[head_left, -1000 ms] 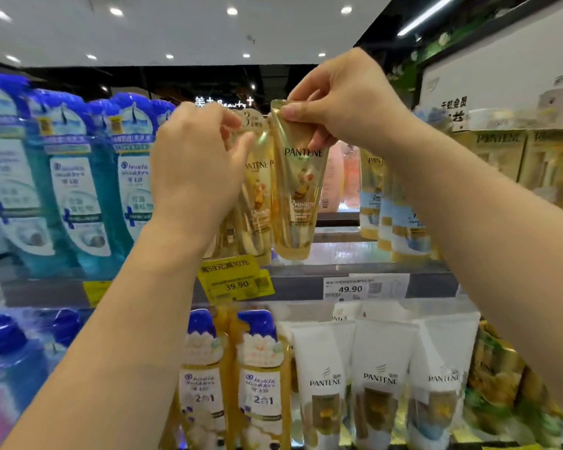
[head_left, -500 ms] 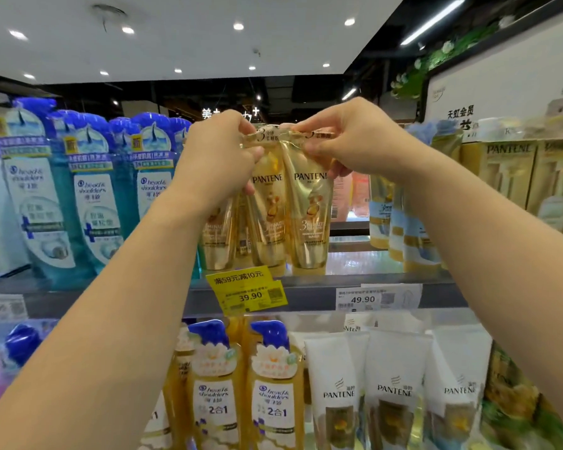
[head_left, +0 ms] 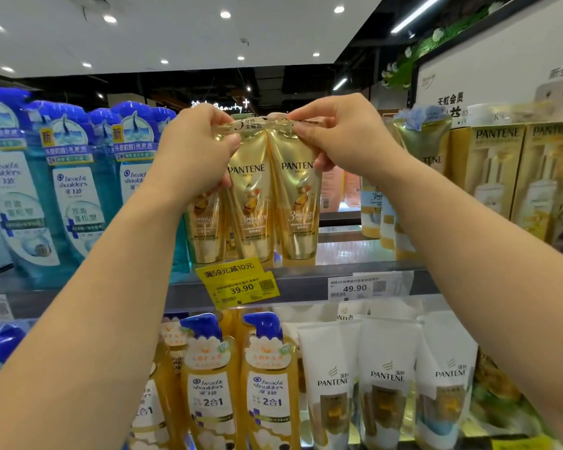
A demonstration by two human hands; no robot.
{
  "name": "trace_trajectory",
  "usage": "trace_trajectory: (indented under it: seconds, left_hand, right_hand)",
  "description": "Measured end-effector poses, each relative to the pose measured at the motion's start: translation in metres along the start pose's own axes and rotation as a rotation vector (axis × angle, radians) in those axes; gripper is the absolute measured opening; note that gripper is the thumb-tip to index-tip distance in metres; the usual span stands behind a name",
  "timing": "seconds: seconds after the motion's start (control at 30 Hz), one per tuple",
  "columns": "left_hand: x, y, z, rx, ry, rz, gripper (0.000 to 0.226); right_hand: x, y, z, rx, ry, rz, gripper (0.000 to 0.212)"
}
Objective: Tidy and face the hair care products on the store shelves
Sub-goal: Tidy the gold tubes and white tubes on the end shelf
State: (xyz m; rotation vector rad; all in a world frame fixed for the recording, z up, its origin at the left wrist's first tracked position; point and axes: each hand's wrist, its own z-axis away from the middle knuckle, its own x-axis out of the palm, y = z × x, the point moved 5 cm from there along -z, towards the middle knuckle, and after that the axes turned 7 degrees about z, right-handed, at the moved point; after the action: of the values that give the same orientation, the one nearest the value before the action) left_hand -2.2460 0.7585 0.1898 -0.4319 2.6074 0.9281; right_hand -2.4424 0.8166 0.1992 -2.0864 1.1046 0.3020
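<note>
Gold tubes (head_left: 298,193) stood at frame centre on upper shelf (head_left: 355,269), long axes vertical, caps down. Left hand (head_left: 194,151) pinched middle tube's top seam; right hand (head_left: 335,134) pinched right tube's seam. Both hands equally near, directly above tubes.

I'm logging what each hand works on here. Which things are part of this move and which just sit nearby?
In hand:
left hand on middle gold tube
right hand on right gold tube

Nearby:
blue shampoo bottles
white tubes
yellow price tag
</note>
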Motion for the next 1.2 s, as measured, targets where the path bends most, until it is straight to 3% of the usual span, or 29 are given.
trace_trajectory:
  seconds: [0.27, 0.57, 0.7, 0.77, 0.83, 0.93, 1.1, 1.2]
  left_hand:
    - [0.000, 0.000, 0.008, 0.049, 0.062, 0.080, 0.025]
    - [0.002, -0.003, 0.020, 0.158, 0.196, -0.013, 0.047]
    - [0.001, 0.007, 0.045, 0.259, 0.368, -0.130, 0.042]
    - [0.005, 0.020, 0.071, 0.366, 0.411, -0.074, 0.032]
    - [0.020, 0.029, 0.097, 0.471, 0.327, 0.014, 0.022]
    - [0.059, 0.039, 0.137, 0.531, 0.049, 0.043, 0.016]
    - [0.125, 0.025, 0.176, 0.323, -0.317, -0.066, 0.024]
    - [0.149, 0.015, 0.189, 0.212, -0.414, -0.115, 0.030]
  right_hand:
    - [0.001, -0.001, 0.006, -0.019, 0.026, 0.105, 0.034]
    - [0.003, 0.001, 0.022, -0.056, -0.050, 0.090, 0.063]
    - [-0.016, -0.001, 0.039, -0.115, 0.057, 0.169, 0.061]
    - [-0.029, -0.001, 0.055, -0.120, 0.134, 0.165, 0.053]
    - [-0.041, 0.000, 0.078, -0.125, 0.192, 0.142, 0.045]
    - [-0.052, 0.007, 0.116, -0.095, 0.211, 0.096, 0.028]
    - [-0.051, 0.046, 0.176, 0.084, 0.116, -0.085, 0.009]
    - [-0.054, 0.075, 0.211, 0.192, 0.111, -0.099, 0.012]
